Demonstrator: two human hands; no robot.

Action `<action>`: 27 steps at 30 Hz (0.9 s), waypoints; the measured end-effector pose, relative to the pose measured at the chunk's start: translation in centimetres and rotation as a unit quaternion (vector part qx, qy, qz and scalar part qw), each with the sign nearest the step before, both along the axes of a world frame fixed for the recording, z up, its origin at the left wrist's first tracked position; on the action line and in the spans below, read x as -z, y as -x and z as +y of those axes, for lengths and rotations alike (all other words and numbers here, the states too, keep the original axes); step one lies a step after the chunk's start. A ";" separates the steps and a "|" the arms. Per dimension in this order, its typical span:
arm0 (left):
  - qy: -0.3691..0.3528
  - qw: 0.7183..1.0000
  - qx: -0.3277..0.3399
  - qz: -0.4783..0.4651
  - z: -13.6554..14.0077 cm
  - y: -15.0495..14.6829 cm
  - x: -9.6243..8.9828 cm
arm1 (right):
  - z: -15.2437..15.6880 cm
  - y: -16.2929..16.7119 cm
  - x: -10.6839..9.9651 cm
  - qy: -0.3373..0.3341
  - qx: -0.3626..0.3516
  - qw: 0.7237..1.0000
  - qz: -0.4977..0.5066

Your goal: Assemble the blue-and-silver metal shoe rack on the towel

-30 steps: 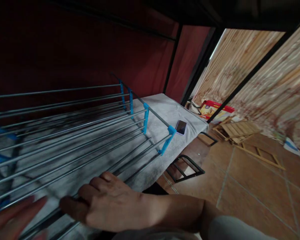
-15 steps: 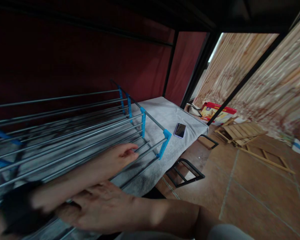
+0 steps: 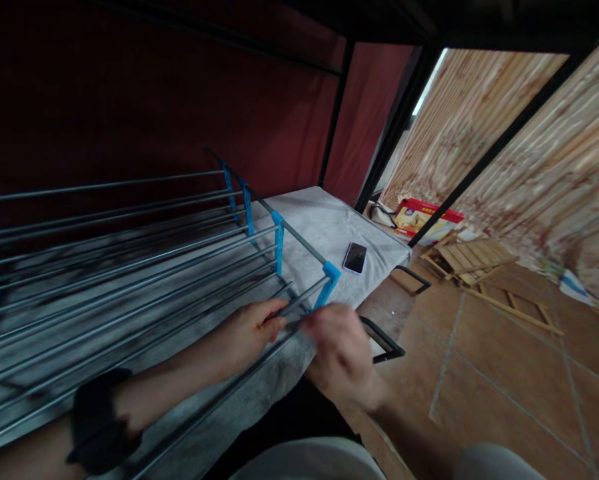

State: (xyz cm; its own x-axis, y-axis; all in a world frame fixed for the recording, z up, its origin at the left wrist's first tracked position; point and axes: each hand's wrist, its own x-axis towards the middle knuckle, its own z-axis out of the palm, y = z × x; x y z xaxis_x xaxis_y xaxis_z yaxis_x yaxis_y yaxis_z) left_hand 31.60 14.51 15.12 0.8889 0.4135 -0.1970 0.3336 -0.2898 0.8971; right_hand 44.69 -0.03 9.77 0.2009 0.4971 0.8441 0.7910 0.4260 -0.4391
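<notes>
A rack of grey metal tubes (image 3: 144,281) with blue plastic joints (image 3: 278,243) lies on a grey cloth-covered bed. My left hand (image 3: 259,323), wearing a black band at the wrist, is closed around a tube near the rack's right end, thumb and fingers pinching it. Close beside it, my right hand (image 3: 342,353) is curled like a fist just below the blue corner joint (image 3: 330,275). Motion blurs its fingers, and whatever they grip is hidden.
A phone (image 3: 354,258) lies on the grey cloth (image 3: 309,213) beyond the rack. Black metal frame posts (image 3: 336,113) rise around the bed. On the tiled floor are a red and yellow box (image 3: 424,220), wooden slatted pieces (image 3: 474,260) and a black metal frame (image 3: 384,340).
My right hand has moved from beside my left forearm to the rack's right corner. My left hand has shifted slightly right and closed on a tube. The view has shifted a little.
</notes>
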 end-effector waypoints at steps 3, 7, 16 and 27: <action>-0.040 0.999 0.019 0.009 -0.3 -0.1 0.3 | 1.4 -6.1 -0.1 0.008 0.118 0.928 0.352; -0.067 0.997 0.030 0.009 -0.2 0.0 0.3 | 5.3 -9.9 0.3 0.196 -0.101 0.793 0.567; -0.059 0.998 0.019 0.011 -0.6 -0.3 0.9 | 7.6 -9.4 -0.6 0.286 -0.210 0.733 0.580; -0.059 0.998 0.001 0.003 -0.7 -0.3 0.8 | 7.9 -8.5 -0.5 0.253 -0.162 0.762 0.574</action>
